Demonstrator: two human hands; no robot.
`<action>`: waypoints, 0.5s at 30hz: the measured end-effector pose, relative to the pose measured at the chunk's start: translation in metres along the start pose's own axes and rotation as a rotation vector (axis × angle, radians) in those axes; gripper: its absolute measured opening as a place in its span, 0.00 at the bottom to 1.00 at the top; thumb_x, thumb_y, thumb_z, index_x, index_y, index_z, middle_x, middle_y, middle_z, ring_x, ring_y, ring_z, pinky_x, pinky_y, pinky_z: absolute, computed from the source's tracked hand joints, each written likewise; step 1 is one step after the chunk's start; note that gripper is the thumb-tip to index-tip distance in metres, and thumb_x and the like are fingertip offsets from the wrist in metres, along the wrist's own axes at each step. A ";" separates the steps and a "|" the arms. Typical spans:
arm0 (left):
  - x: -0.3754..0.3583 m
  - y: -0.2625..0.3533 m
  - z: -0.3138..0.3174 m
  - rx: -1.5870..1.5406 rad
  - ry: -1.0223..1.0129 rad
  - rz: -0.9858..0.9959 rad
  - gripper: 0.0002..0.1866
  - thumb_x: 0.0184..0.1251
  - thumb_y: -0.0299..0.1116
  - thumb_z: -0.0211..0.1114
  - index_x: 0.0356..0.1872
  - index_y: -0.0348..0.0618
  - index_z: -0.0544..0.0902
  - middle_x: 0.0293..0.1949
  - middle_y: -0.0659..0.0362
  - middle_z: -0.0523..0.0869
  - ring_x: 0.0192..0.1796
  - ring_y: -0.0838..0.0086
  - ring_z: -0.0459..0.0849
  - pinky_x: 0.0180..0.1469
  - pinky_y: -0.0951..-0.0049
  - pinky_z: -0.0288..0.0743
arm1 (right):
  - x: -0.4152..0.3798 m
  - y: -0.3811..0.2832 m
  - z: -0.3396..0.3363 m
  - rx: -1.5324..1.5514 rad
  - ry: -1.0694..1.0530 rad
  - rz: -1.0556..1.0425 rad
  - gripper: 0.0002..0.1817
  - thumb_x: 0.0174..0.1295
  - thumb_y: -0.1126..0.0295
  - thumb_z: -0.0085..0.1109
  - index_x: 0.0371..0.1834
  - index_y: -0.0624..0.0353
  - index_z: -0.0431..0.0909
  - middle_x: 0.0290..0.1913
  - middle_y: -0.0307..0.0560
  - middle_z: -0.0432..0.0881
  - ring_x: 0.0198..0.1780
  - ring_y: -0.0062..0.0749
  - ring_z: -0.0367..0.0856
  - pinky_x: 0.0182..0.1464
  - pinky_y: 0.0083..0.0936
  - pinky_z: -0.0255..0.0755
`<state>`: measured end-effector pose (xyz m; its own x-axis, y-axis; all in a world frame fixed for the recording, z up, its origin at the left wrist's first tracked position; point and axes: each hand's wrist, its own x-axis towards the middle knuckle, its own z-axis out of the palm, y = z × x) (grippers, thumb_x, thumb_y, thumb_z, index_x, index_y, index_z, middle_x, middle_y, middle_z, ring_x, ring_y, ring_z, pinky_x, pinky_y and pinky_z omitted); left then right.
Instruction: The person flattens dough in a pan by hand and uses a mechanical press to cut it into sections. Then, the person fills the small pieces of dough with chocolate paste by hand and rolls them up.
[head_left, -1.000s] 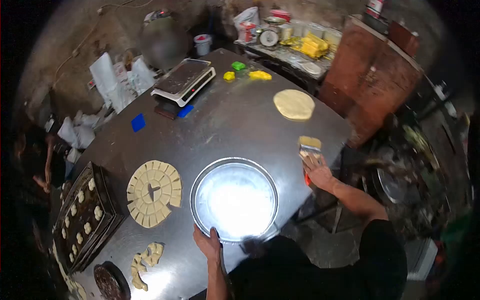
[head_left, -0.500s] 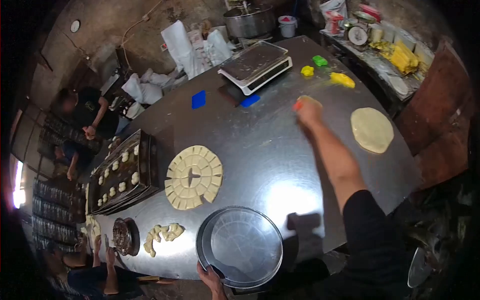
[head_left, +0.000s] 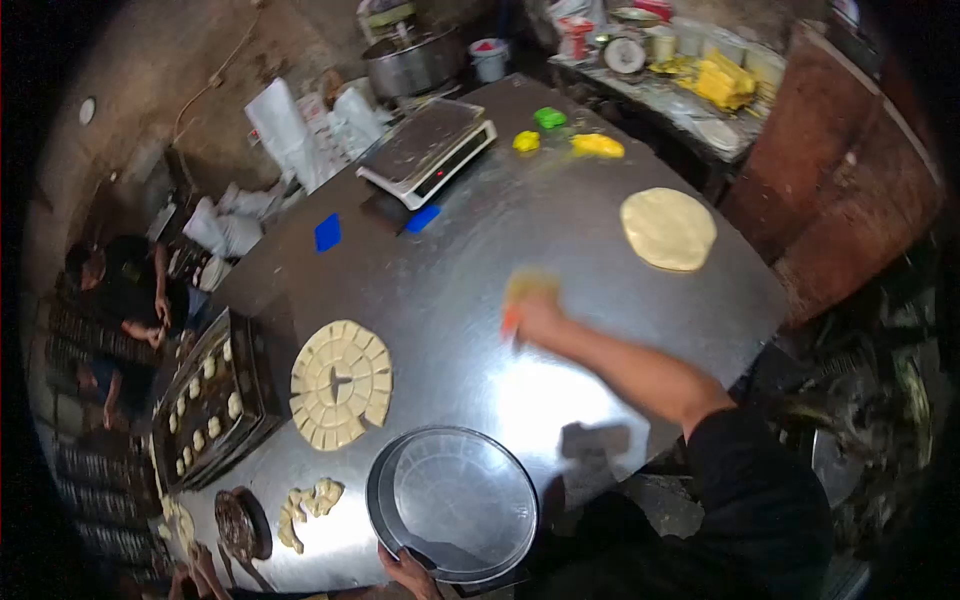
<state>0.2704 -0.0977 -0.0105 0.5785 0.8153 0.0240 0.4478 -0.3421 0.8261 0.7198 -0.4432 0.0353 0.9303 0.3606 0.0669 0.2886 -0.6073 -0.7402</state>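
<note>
Low in the view, my left hand (head_left: 408,572) grips the near left rim of a round metal pan (head_left: 455,500), which overlaps the table's front edge. My right hand (head_left: 537,315) is over the middle of the metal table (head_left: 440,290), closed around a blurred tan and orange object (head_left: 532,285) that I cannot make out. To the left lies a round sheet of dough cut into ring segments (head_left: 340,385), with a gap at its lower edge. An uncut round of dough (head_left: 668,229) lies at the right. Dough scraps (head_left: 306,510) rest left of the pan.
A scale (head_left: 425,150) stands at the back, near blue scrapers (head_left: 327,233) and yellow (head_left: 597,146) and green lumps (head_left: 550,118). Trays with small dough pieces (head_left: 215,400) and a dark bowl (head_left: 238,525) are at left. Co-workers (head_left: 135,285) are at the far left.
My right hand has swept left and nearer with its object. The camera view has turned, shifting the table's contents leftward. My left hand stays on the pan.
</note>
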 end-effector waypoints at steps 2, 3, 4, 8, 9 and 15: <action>-0.003 0.045 0.008 0.040 -0.029 -0.016 0.28 0.59 0.22 0.54 0.64 0.26 0.67 0.56 0.43 0.77 0.55 0.56 0.76 0.62 0.63 0.66 | -0.100 0.000 0.056 0.034 -0.099 -0.099 0.08 0.49 0.71 0.62 0.33 0.56 0.85 0.31 0.52 0.84 0.44 0.36 0.82 0.57 0.38 0.68; -0.009 0.055 0.001 0.116 -0.038 -0.057 0.28 0.59 0.22 0.54 0.63 0.25 0.68 0.56 0.42 0.77 0.56 0.56 0.75 0.62 0.63 0.65 | -0.101 -0.025 0.003 0.002 -0.208 -0.029 0.08 0.55 0.65 0.61 0.32 0.57 0.84 0.32 0.52 0.85 0.44 0.35 0.83 0.54 0.37 0.71; 0.005 -0.003 -0.004 -0.024 -0.050 -0.051 0.27 0.58 0.23 0.56 0.61 0.25 0.70 0.54 0.43 0.78 0.55 0.56 0.75 0.61 0.64 0.65 | -0.105 -0.053 -0.081 -0.033 -0.321 0.045 0.13 0.60 0.59 0.59 0.31 0.58 0.83 0.34 0.51 0.85 0.44 0.35 0.84 0.51 0.36 0.75; 0.015 -0.012 -0.007 0.089 -0.044 0.054 0.27 0.54 0.19 0.56 0.60 0.25 0.71 0.56 0.40 0.78 0.56 0.52 0.76 0.64 0.62 0.64 | -0.133 -0.012 -0.119 0.318 0.107 0.479 0.10 0.61 0.64 0.57 0.35 0.59 0.83 0.29 0.50 0.84 0.28 0.34 0.83 0.31 0.32 0.77; 0.017 -0.005 -0.007 0.057 -0.071 0.020 0.27 0.55 0.20 0.56 0.60 0.24 0.71 0.56 0.39 0.78 0.57 0.52 0.76 0.63 0.62 0.65 | -0.147 -0.022 -0.110 0.105 0.207 0.457 0.10 0.60 0.66 0.55 0.34 0.58 0.84 0.31 0.48 0.85 0.31 0.36 0.83 0.34 0.33 0.78; 0.026 -0.001 0.012 0.102 -0.015 0.047 0.30 0.56 0.29 0.57 0.60 0.20 0.69 0.57 0.34 0.76 0.58 0.49 0.75 0.64 0.60 0.64 | -0.235 0.001 -0.181 -0.010 -0.094 0.611 0.20 0.61 0.57 0.65 0.50 0.57 0.81 0.44 0.49 0.86 0.53 0.37 0.82 0.56 0.37 0.75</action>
<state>0.2926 -0.0819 -0.0177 0.6104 0.7904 0.0526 0.4864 -0.4264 0.7626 0.5424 -0.6571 0.1398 0.9044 0.0063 -0.4267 -0.2874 -0.7302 -0.6199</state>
